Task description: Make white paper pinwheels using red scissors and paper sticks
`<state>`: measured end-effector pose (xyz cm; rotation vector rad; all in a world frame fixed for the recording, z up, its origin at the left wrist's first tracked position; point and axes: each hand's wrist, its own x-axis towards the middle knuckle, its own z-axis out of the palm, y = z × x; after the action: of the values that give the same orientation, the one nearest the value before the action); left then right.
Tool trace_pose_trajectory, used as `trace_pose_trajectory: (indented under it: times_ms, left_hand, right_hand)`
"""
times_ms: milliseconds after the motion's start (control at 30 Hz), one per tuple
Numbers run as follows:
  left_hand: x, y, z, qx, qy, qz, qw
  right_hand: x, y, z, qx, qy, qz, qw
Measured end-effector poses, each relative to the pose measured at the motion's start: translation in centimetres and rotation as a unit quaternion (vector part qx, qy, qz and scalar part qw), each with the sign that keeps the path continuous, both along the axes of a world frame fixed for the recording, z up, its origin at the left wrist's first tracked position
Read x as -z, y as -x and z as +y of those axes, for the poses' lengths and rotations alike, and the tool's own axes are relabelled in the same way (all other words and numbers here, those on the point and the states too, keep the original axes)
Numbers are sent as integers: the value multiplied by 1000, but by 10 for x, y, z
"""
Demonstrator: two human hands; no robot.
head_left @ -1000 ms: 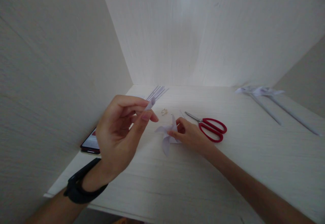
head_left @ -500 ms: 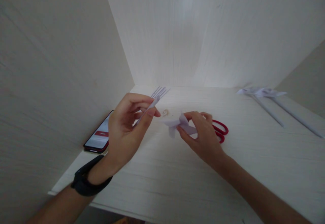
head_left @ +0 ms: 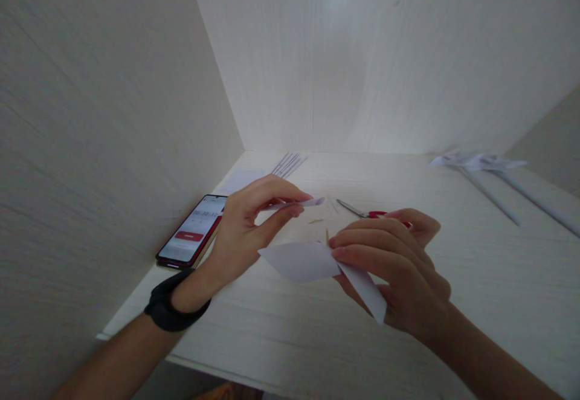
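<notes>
My left hand is closed in a pinch around a thin rolled paper stick, whose white end points right past my fingertips. Part of the stick runs hidden behind the fingers. Close by on the right, my right hand grips a folded white paper pinwheel, one blade spreading left and another hanging down. A small wooden toothpick piece stands up from the pinwheel beside my fingertips. The stick and the pinwheel are apart. Behind my right hand lie scissors with red handles, partly covered by it.
A phone with a lit screen lies at the left. Several thin paper strips and a paper sheet lie at the back. Finished pinwheels on sticks rest at the right, near the back wall. A wood sliver lies mid-table.
My right hand has lifted the pinwheel nearer and turned it, so the toothpick piece shows. My left hand has moved right and tipped the stick from slanting upward to nearly level.
</notes>
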<state>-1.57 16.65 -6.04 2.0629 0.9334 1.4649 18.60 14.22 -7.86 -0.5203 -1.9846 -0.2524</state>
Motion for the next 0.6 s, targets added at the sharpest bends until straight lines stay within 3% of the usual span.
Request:
trace_pose_trajectory:
  times_ms: [200,600]
  left_hand:
    - [5,-2,3,76,7,-31,997]
    - [9,0,-5,72,-3,-1,997]
  right_hand:
    - [0,-2,0,-35,48,13,998]
    - [7,4,-2,-62,111,74,989]
